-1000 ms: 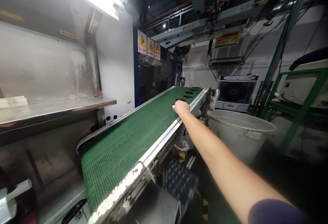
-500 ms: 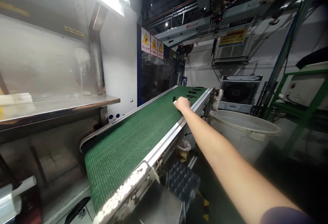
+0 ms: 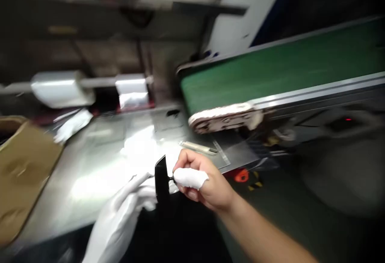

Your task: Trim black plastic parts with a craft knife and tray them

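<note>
My right hand (image 3: 201,181), with a white wrapping on its thumb, pinches a thin stem of a flat black plastic part (image 3: 161,181) above a steel table (image 3: 90,166). My left hand (image 3: 126,211), in a white glove, presses against the part's lower side. The frame is blurred, so I cannot tell whether the glove grips it. The part's lower end fades into a dark area. A pale utility knife (image 3: 197,147) lies on the steel just beyond my right hand.
A green conveyor belt (image 3: 270,68) runs along the upper right, with its worn metal end (image 3: 224,118) over the table. Flattened cardboard (image 3: 24,174) lies at the left. Rolls of plastic film (image 3: 60,89) sit behind the table, and a white cloth (image 3: 73,124) lies near them.
The view has swung left and down from the belt to the steel table. My right hand has left the belt and holds a black part. My gloved left hand has come into view.
</note>
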Motion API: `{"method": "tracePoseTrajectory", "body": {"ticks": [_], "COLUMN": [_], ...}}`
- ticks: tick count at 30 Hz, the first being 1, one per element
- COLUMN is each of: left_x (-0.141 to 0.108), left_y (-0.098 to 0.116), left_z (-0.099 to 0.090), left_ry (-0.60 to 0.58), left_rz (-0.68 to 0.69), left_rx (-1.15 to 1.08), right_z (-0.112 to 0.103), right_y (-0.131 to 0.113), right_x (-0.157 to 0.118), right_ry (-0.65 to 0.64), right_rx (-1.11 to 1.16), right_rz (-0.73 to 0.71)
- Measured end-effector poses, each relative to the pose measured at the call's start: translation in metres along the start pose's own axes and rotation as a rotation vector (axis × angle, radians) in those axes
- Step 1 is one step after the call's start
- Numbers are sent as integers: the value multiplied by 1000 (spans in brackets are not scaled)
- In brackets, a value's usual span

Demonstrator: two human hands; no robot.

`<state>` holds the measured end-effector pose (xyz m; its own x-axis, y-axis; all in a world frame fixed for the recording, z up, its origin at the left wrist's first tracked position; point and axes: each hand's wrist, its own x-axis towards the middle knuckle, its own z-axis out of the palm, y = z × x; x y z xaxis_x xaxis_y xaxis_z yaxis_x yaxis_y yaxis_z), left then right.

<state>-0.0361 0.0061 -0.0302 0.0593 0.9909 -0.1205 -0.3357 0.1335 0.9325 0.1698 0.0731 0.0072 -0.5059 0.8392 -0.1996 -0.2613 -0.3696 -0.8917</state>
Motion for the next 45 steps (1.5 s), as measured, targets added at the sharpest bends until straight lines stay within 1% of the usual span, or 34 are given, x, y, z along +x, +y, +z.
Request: {"method": "tracePoseTrajectory", "body": {"ticks": [1, 2, 4, 6, 9, 12, 15, 20, 27, 32, 35, 40, 45], "left_x": [-14, -25, -40, -51, -64, -73, -77, -75, -72, -72, -72, -73, -74], "left_y": [-9, -17, -32, -44, -56, -63, -68, -70, -73, -74, -72, -64, -65], "left_z": [-10, -19, -32, -39, -42, -43, -44, -44, -38, -34, -33, -34, -37], "left_ry": [10, -9, -71, -94, -69, -59, -70, -89, -105, -108, -102, -91, -100], "left_rz": [-49, -89, -107, -112, -133, -130, -147, -178, -210, -204, -217, -332, -313], "left_rx": [-29, -93, -235, -331, -405, -439, -426, -404, -391, -371, -350, -339, -335], "right_z": [13, 23, 36, 43, 49, 52, 51, 45, 35, 29, 27, 26, 23], "right_y": [21, 39, 66, 85, 99, 105, 107, 108, 111, 117, 120, 123, 124], "right_x": [0, 0, 2, 1, -6, -13, -16, -21, -25, -28, -30, -32, -34], "right_ry": [-25, -42, -74, -92, -68, -37, -26, -19, -3, -21, -32, -59, -127], "right_rx": [32, 47, 58, 62, 70, 88, 106, 138, 178, 172, 146, 138, 148], "right_rz": [63, 111, 176, 225, 275, 301, 313, 311, 320, 292, 287, 279, 316]}}
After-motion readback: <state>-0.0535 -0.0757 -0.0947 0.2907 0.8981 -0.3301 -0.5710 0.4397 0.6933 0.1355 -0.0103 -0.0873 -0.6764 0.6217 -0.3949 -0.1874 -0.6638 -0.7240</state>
